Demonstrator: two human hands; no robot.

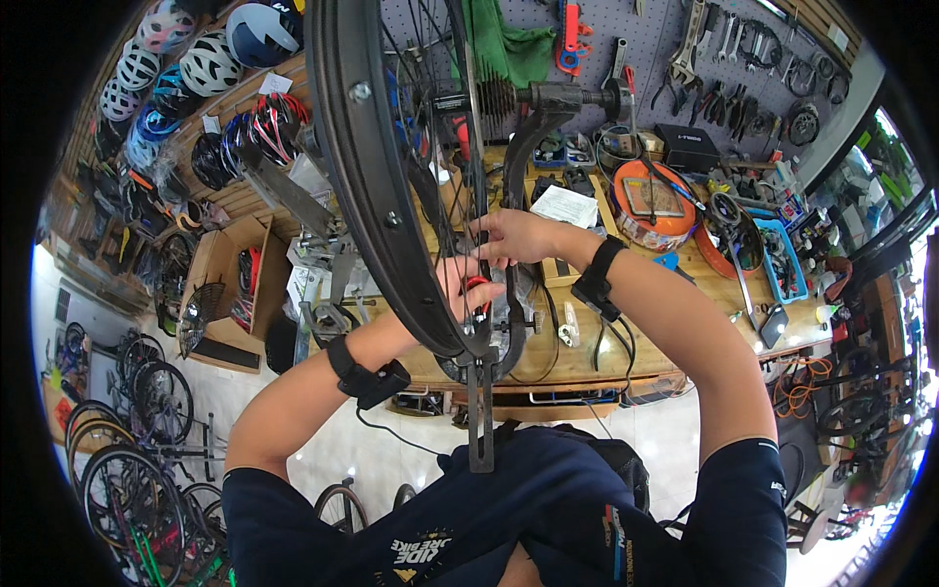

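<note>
A bicycle wheel with a black rim (367,186) stands upright in a truing stand (481,416); its cassette (497,103) shows near the stand's upper arm. My left hand (458,282) reaches in from the left, partly behind the rim. Its fingers are closed on a small red spoke wrench (477,283) at the spokes, close to the rim's lower part. From the right comes my right hand (528,238), its thumb and fingers pinched at a spoke just above the left hand. The exact contact of its fingertips is partly hidden by the spokes.
Behind the wheel is a wooden workbench (626,352) with an orange round container (653,205), a blue tray (781,259) and loose tools. A pegboard (626,29) holds wrenches and pliers. Helmets (210,64) hang at left, above a cardboard box (223,264). Bicycles stand lower left.
</note>
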